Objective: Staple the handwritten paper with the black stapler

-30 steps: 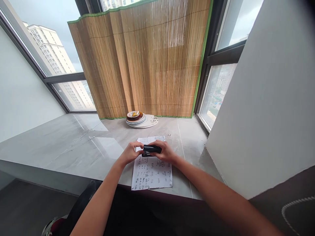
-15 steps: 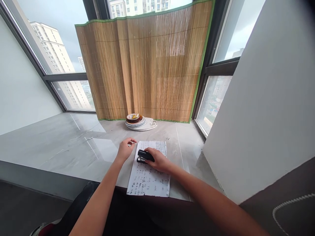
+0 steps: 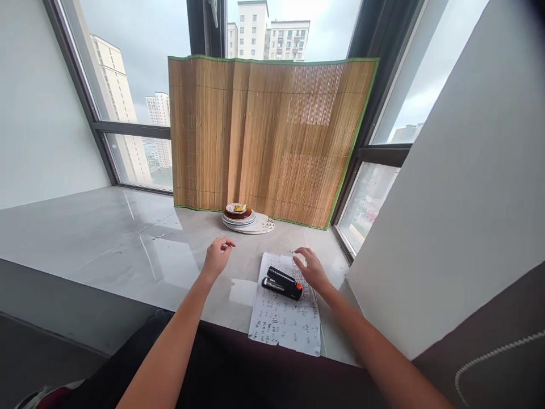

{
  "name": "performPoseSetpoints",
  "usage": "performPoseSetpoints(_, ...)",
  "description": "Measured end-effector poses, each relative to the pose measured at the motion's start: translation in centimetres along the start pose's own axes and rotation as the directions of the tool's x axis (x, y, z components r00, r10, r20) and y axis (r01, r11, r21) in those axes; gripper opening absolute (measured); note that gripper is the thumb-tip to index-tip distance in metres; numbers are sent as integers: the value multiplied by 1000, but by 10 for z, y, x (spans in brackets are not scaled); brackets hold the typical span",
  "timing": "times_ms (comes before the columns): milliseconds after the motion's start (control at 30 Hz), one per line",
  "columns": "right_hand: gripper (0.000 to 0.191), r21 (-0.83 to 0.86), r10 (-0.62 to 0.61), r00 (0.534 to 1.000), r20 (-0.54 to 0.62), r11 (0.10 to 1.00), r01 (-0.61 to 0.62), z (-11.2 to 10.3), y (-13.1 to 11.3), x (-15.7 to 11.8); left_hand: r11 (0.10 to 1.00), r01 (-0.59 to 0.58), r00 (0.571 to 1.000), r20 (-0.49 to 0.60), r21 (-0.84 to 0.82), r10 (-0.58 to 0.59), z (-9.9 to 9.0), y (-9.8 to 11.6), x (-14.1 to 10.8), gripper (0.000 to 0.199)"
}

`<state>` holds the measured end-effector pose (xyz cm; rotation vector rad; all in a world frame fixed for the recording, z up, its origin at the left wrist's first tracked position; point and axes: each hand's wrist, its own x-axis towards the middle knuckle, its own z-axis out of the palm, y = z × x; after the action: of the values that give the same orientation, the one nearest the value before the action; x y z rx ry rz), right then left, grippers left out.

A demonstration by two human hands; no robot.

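Observation:
A black stapler (image 3: 283, 283) with an orange-red piece at its right end lies on handwritten sheets of paper (image 3: 283, 326). My right hand (image 3: 313, 269) hovers by the upper right part of the paper, fingers apart and holding nothing. It is just beyond the stapler and not touching it. To the left of the paper, my left hand (image 3: 217, 257) is above the sill with fingers loosely curled and a gap between thumb and index finger. Nothing shows in it.
Behind the paper, a stack of plates (image 3: 238, 218) stands on the pale tiled sill (image 3: 140, 238). A bamboo mat (image 3: 264, 136) with green edging leans against the windows. A white wall (image 3: 451, 170) rises at the right. Small bits lie near the paper's top edge.
My right hand has let go of the stapler and lifted away to the right. Paper and stapler have shifted right relative to the plates. My left hand looks much the same.

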<state>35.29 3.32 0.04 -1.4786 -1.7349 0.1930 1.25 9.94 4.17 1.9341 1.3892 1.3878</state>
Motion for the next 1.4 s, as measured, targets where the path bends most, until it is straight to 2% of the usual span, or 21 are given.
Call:
performPoseSetpoints(100, 55, -345, 122, 979, 163, 937, -59, 25, 11, 20, 999, 45, 999, -12, -7, -45, -3, 1, 0, 21)
performPoseSetpoints(167, 60, -437, 190, 947, 257, 897, -61, 47, 8, 31, 997, 77, 997, -23, -8, -78, -4, 1, 0, 21)
performPoseSetpoints(233, 62, -455, 184, 928, 324, 891, -17, 72, -5, 41, 995, 96, 994, -46, -10, -97, -4, 1, 1, 23)
performPoseSetpoints(333, 65, -440, 118, 896, 428, 893, 92, 112, -38, 59, 993, 121, 989, -83, -14, -122, -6, 0, 3, 26)
performPoseSetpoints(467, 68, -374, 66, 887, 457, 919, 124, 165, -87, 83, 985, 174, 973, -157, 10, -171, -12, -5, 5, 30)
performPoseSetpoints(567, 67, -328, 36, 884, 466, 935, 135, 192, -110, 95, 980, 200, 952, -240, 14, -191, -17, -11, 5, 31)
performPoseSetpoints(633, 69, -309, 23, 884, 468, 941, 139, 200, -115, 98, 978, 209, 943, -265, 8, -200, -20, -14, 5, 30)
performPoseSetpoints(700, 72, -299, 14, 887, 462, 944, 141, 201, -114, 97, 977, 214, 940, -275, 18, -201, -21, -17, 5, 29)
performPoseSetpoints(800, 75, -306, 10, 890, 457, 941, 147, 190, -102, 92, 976, 212, 947, -258, 51, -193, -20, -18, 6, 27)
performPoseSetpoints(967, 70, -385, 61, 889, 453, 913, 133, 149, -66, 77, 979, 168, 975, -167, 118, -147, -16, -19, 5, 25)
performPoseSetpoints(1033, 65, -402, 77, 890, 450, 907, 125, 130, -49, 69, 979, 151, 985, -101, 140, -138, -13, -21, 3, 24)
performPoseSetpoints(1133, 62, -419, 88, 887, 453, 899, 125, 110, -32, 61, 982, 76, 991, 94, 173, -94, -5, -20, -2, 25)
performPoseSetpoints(1233, 61, -409, 111, 894, 434, 908, 85, 105, -28, 57, 974, -101, 947, 320, 201, 32, 7, -17, -7, 33)
performPoseSetpoints(1300, 59, -378, 113, 900, 420, 924, 61, 107, -31, 57, 953, -197, 906, 415, 231, 87, 15, -16, -11, 40)
performPoseSetpoints(1400, 57, -326, 87, 914, 397, 944, 52, 106, -38, 60, 911, -245, 862, 504, 331, 49, 24, -17, -16, 49)
